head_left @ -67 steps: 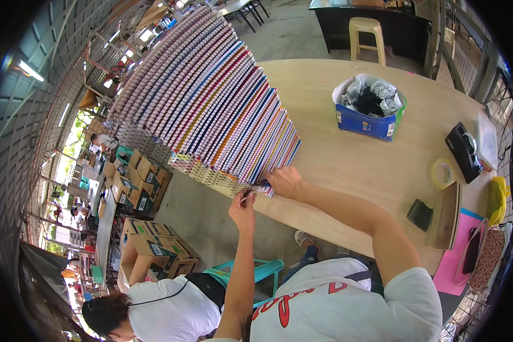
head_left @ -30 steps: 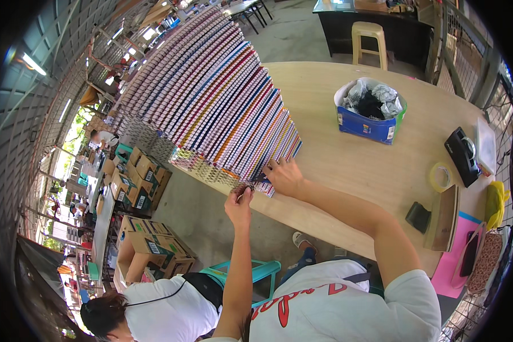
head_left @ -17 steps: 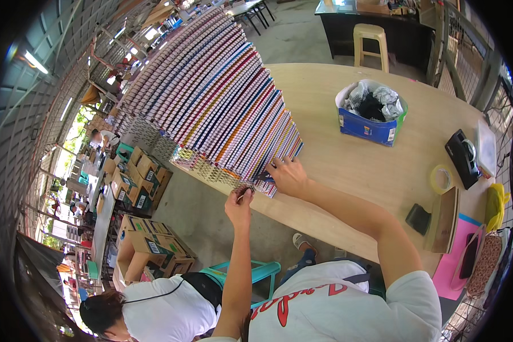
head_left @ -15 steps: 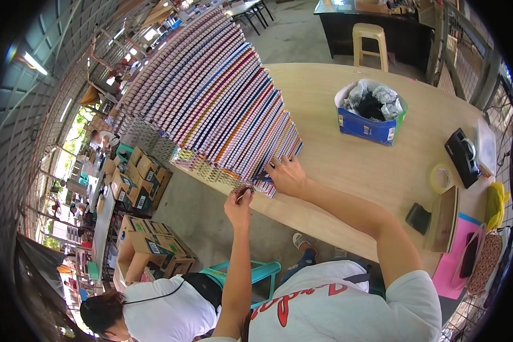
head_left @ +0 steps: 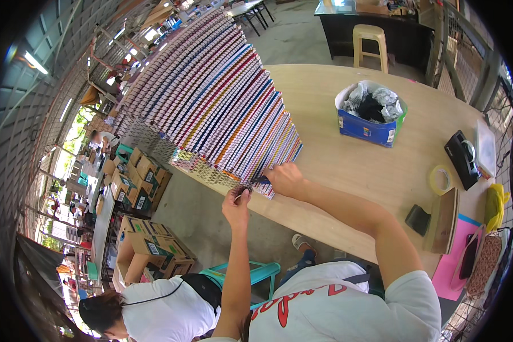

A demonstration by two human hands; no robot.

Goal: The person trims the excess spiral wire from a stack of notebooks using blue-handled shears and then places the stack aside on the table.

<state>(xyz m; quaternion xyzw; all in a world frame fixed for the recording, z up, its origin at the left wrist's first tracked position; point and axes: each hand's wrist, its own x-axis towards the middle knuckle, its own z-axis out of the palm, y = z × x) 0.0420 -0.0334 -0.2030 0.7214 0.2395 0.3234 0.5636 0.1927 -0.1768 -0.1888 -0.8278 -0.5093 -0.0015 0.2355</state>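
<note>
A tall leaning pile of spiral-bound notebooks [head_left: 211, 97], with edges of many colours, stands on the left part of the table. At its near lower corner my right hand [head_left: 286, 179] is closed round a slim dark tool [head_left: 260, 179], whose tip points left toward the bindings; its kind is unclear. Just left of that tip, beyond the table edge, my left hand [head_left: 236, 206] pinches a small dark brown thing [head_left: 239, 194] between thumb and fingers. What it is, I cannot make out. The two hands are close but apart.
On the pale wooden table [head_left: 330, 165] stands a blue box [head_left: 367, 130] with crumpled wrapping. Tape [head_left: 440, 179], a black case [head_left: 461, 158] and a cardboard piece [head_left: 443, 221] lie right. A co-worker [head_left: 154, 310] sits lower left, near cartons [head_left: 154, 251].
My right hand's spread fingers have drawn together round the dark tool, which shows more clearly now beside the pile. My left hand has shifted very slightly, still pinching.
</note>
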